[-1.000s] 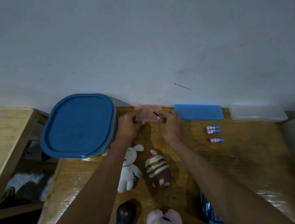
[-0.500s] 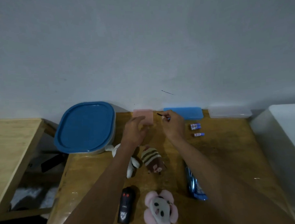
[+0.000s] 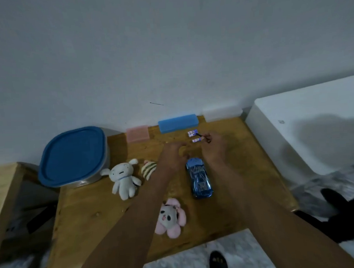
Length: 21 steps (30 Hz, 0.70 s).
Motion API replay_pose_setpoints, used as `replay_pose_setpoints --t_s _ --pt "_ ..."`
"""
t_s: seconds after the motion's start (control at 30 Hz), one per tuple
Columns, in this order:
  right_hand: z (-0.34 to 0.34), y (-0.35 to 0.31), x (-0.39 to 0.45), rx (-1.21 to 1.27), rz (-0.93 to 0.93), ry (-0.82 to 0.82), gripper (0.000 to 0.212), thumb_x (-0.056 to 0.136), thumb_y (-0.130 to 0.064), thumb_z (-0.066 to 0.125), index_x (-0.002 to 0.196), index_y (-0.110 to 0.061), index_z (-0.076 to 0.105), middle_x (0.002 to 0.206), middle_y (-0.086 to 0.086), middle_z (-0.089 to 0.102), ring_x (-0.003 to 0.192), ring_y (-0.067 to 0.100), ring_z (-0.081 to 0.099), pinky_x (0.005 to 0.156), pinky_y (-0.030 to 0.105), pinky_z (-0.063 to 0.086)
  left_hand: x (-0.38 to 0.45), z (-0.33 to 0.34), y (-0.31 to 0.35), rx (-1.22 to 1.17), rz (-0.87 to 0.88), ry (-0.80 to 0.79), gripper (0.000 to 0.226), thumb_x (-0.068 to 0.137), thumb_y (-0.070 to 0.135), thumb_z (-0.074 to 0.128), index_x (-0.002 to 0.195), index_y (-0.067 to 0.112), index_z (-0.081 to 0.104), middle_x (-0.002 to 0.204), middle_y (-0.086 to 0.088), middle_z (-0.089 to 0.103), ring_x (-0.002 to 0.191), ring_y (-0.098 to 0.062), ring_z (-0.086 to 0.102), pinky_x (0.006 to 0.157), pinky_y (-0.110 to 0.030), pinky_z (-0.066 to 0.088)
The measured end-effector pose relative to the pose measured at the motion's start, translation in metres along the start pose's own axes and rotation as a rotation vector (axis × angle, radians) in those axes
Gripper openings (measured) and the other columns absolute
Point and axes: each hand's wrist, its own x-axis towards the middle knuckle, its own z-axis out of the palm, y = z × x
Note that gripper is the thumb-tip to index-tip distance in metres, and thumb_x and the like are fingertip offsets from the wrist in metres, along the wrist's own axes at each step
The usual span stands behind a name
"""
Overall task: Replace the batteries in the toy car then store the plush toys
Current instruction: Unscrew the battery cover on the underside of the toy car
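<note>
A blue toy car (image 3: 199,177) lies on the wooden table (image 3: 94,208), nose toward the wall. My right hand (image 3: 214,148) hovers just beyond the car's front and pinches a small dark screwdriver (image 3: 202,135). My left hand (image 3: 173,156) is beside it, left of the car, fingers curled and holding nothing. Three small blue-and-white batteries (image 3: 194,135) lie near the screwdriver tip. A white rabbit plush (image 3: 123,178), a striped plush (image 3: 149,170) partly hidden by my left arm, and a pink panda plush (image 3: 170,218) lie on the table.
A grey tub with a blue lid (image 3: 73,156) stands at the table's back left. A pink box (image 3: 137,133), a blue case (image 3: 177,123) and a clear case (image 3: 222,113) line the wall. A white surface (image 3: 305,124) is on the right.
Both hands have left the pink box and moved right and nearer, over the car's front, the right still holding the screwdriver. The camera has pulled back and tilted down, and the whole car now shows.
</note>
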Motion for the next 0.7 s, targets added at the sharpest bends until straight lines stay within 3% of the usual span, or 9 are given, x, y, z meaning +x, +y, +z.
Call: replay_pose_setpoints --t_s 0.07,0.13,0.23,0.3,0.43,0.7 --pt "-0.016 0.015 -0.001 -0.021 0.018 0.016 0.015 0.095 -0.012 0.063 0.107 -0.014 0.072 0.101 0.004 0.072 0.09 0.018 0.066 0.072 0.025 0.049 -0.003 0.02 0.016 -0.016 -0.019 -0.051 0.037 0.089 0.017 0.074 0.125 0.01 0.069 0.128 -0.01 0.068 0.119 -0.026 0.06 0.089 -0.021 0.038" --pt "-0.029 0.029 0.0 -0.024 0.052 0.013 0.014 0.096 -0.015 0.062 0.107 -0.015 0.071 0.1 0.001 0.071 0.09 0.015 0.065 0.068 0.021 0.047 -0.001 0.046 0.023 0.018 -0.083 -0.108 0.052 0.087 0.033 0.076 0.134 0.016 0.062 0.134 -0.012 0.061 0.125 -0.031 0.055 0.097 -0.031 0.043" --pt "-0.045 0.05 0.004 0.004 0.084 0.001 0.013 0.097 -0.016 0.061 0.105 -0.017 0.071 0.098 -0.003 0.068 0.089 0.013 0.063 0.062 0.018 0.041 -0.003 0.08 0.024 0.057 -0.259 -0.171 0.085 0.076 0.065 0.075 0.147 0.031 0.041 0.15 -0.011 0.04 0.137 -0.036 0.039 0.11 -0.048 0.04" --pt "-0.053 0.062 0.006 0.016 0.078 0.003 0.013 0.096 -0.016 0.062 0.104 -0.02 0.072 0.095 -0.006 0.067 0.088 0.012 0.063 0.063 0.018 0.042 -0.008 0.098 0.023 0.062 -0.341 -0.229 0.104 0.071 0.073 0.072 0.155 0.036 0.025 0.161 -0.012 0.021 0.146 -0.039 0.026 0.116 -0.053 0.034" --pt "-0.061 0.079 0.009 0.008 0.061 -0.031 0.017 0.096 -0.016 0.063 0.11 -0.022 0.071 0.103 -0.006 0.067 0.089 0.007 0.059 0.064 0.01 0.038 -0.015 0.119 0.019 0.106 -0.411 -0.191 0.11 0.072 0.071 0.073 0.159 0.041 0.012 0.162 -0.013 0.014 0.147 -0.039 0.019 0.115 -0.056 0.032" --pt "-0.074 0.084 0.02 0.015 0.054 -0.066 0.016 0.096 -0.015 0.063 0.109 -0.019 0.071 0.106 -0.003 0.07 0.089 0.004 0.057 0.062 0.005 0.034 -0.011 0.115 0.027 -0.211 -0.524 0.01 0.109 0.064 0.042 0.093 0.155 0.028 0.035 0.146 -0.014 0.039 0.133 -0.034 0.043 0.105 -0.047 0.044"
